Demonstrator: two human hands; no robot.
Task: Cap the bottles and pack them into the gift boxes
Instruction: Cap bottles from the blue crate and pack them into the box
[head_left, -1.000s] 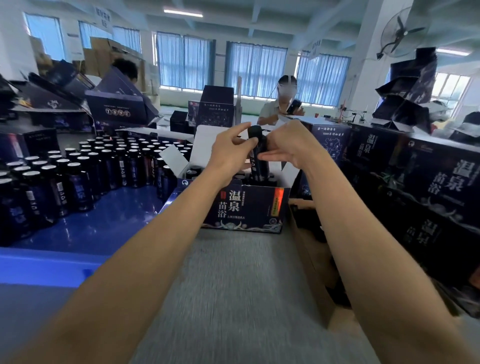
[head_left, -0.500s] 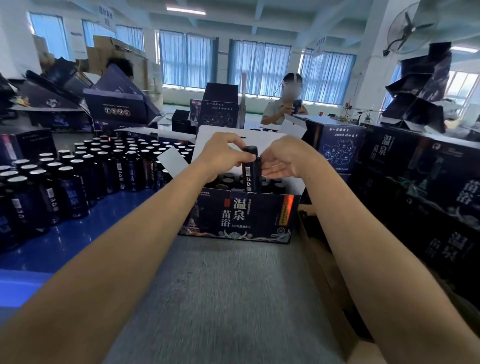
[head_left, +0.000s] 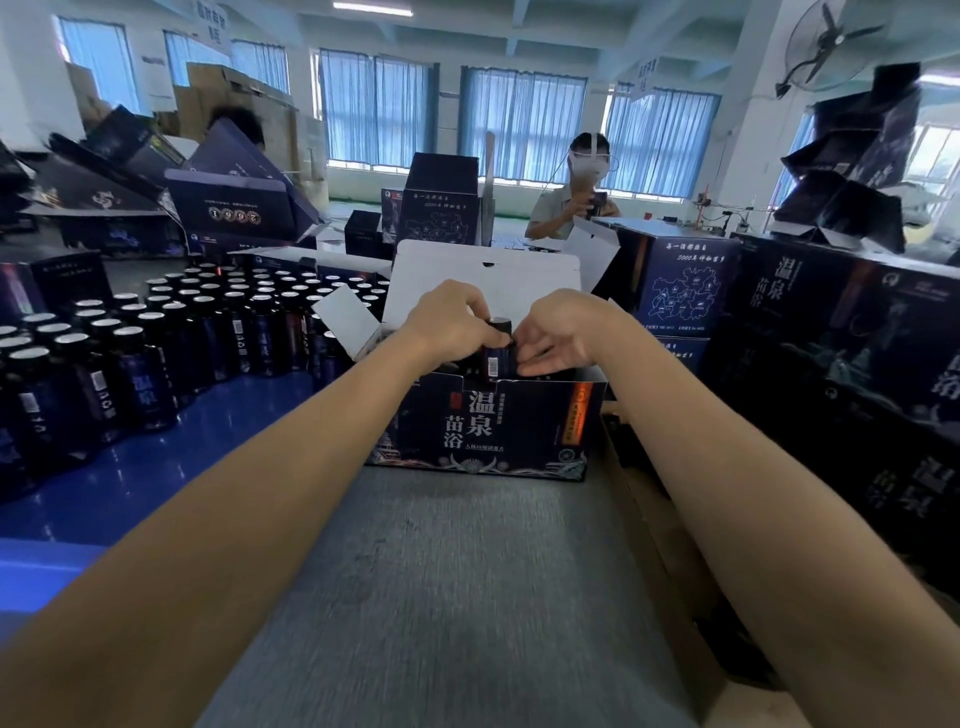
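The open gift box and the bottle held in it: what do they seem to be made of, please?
The gift box looks like printed paperboard: dark outside, matte white flaps. The bottle is dark and glossy, glass or plastic, unclear which.

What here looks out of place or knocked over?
Only the spare gift boxes: the heap at far left and the stack at upper right lie tilted every which way, flaps open, one with upside-down print. The bottles on the blue table stand upright in rows; nothing looks spilled.
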